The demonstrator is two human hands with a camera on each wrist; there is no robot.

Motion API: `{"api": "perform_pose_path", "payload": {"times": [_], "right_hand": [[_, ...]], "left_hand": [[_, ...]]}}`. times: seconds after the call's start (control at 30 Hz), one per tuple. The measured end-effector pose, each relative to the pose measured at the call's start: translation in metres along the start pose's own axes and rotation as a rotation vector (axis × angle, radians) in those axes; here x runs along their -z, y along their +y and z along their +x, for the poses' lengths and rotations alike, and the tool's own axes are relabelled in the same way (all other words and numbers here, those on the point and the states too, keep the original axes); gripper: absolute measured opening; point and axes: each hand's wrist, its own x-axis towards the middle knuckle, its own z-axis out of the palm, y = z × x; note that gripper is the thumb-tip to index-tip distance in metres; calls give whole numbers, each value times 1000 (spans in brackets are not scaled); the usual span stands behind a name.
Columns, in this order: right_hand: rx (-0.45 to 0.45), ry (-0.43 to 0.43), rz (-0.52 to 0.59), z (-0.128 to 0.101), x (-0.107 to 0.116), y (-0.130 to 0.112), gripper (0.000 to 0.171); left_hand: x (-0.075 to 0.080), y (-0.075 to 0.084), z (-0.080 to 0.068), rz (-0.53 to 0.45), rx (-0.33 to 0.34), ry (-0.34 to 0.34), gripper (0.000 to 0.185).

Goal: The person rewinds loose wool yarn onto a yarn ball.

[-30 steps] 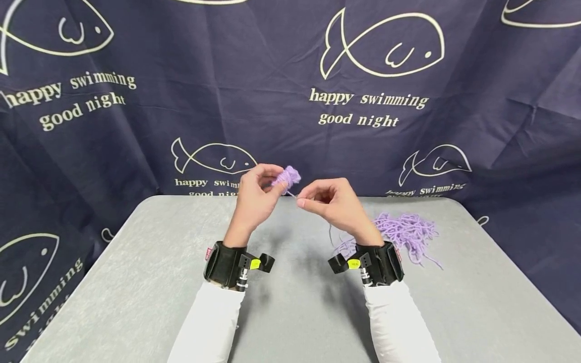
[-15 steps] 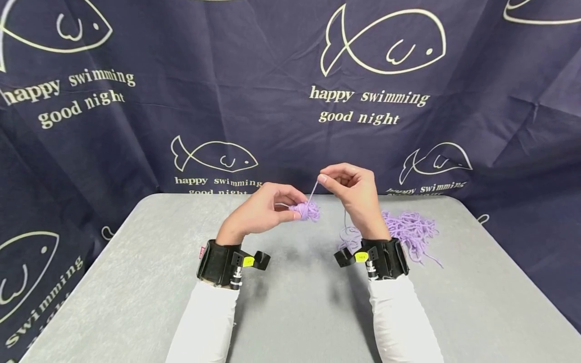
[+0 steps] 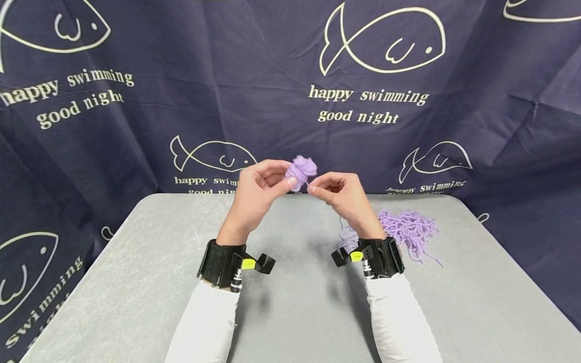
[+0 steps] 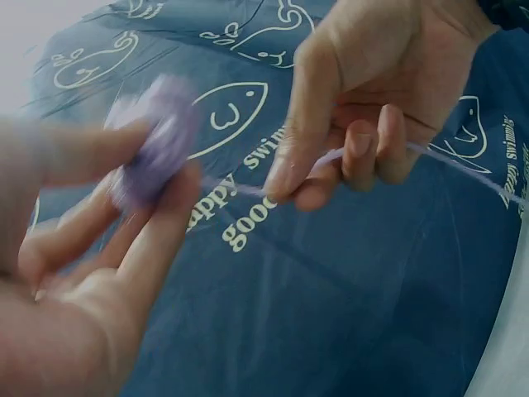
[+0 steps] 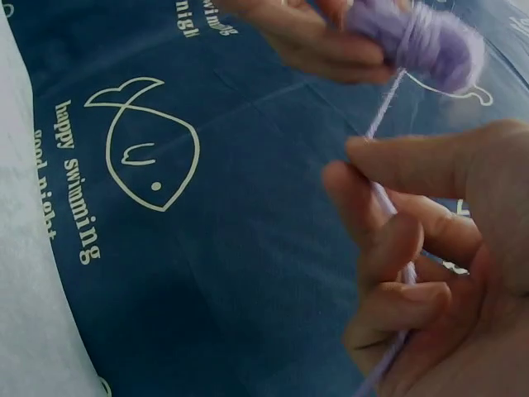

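A small, fuzzy bundle of lilac yarn [image 3: 302, 169] is held in the air before the navy fabric backdrop [image 3: 272, 106], pinched between the thumb and curled fingers of the left hand [image 3: 257, 195]. A thin lilac yarn strand [image 5: 384, 103] is drawn out from it and nipped by thumb and index finger of the right hand [image 3: 346, 197] — the remaining fingers are bent, with the strand led past them. Behind the right wrist, a loose, tangled lilac yarn heap [image 3: 410, 229] is spread on the mottled grey tabletop [image 3: 295, 312].

Winding of the strand round the bundle's middle appears to be in hand. For the next turn, light tension should be held and the strand carried round, with slack fed from the heap; a snag there seems possible.

On the backdrop, "happy swimming good night" can be read in cream lettering — repeated beneath outlined fish [image 3: 390, 43]. The yellow label [image 3: 248, 263] by the left wrist cannot be read.
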Motion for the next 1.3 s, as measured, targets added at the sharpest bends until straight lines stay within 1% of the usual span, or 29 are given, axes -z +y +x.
{"api": "perform_pose_path", "payload": {"times": [0.1,0.17,0.23,0.3,0.37,0.43,0.53,0.63,0.73,0.8,0.83,0.9,1.0,1.07,1.17,1.23,1.3], "right_hand": [[22,-75,-55,-1,-3,-4,10],[42,-120,-89,-2,-5,-7,9],[59,-163,-103,-3,-7,-11,7],[72,-191,-109,-5,-7,-15,6],[88,-197,-102,-7,-7,-19,5],[113,-176,-87,-8,-6,-22,4],[154,-101,-42,-9,-3,-25,5],[180,-13,25,-9,1,-25,6],[188,65,86,-8,4,-24,10],[186,108,124,-6,6,-22,13],[183,125,147,-6,7,-21,16],[174,156,190,-5,8,-19,17],[147,192,260,-3,9,-16,13],[126,212,283,-2,9,-13,8],[97,224,272,0,10,-9,8],[79,220,238,1,9,-5,7],[60,198,209,2,8,-2,6]], "left_hand": [[-3,-2,1,26,-25,178,25],[-4,-5,2,71,-43,261,24],[-5,-8,2,152,-66,308,23],[-4,-11,2,250,-85,318,22],[-4,-14,2,358,-94,300,22],[-3,-15,1,469,-95,254,21],[-1,-17,0,595,-57,140,20],[0,-16,0,658,11,-2,17],[1,-14,-1,660,76,-141,16],[2,-13,-1,640,96,-220,15],[2,-13,-1,628,96,-254,16],[4,-13,-1,586,90,-315,16],[5,-12,-1,476,95,-382,18],[5,-12,-1,383,101,-410,19],[4,-8,-2,243,104,-420,21],[4,-6,-2,163,96,-403,24],[4,-5,-2,95,89,-364,26]]}}
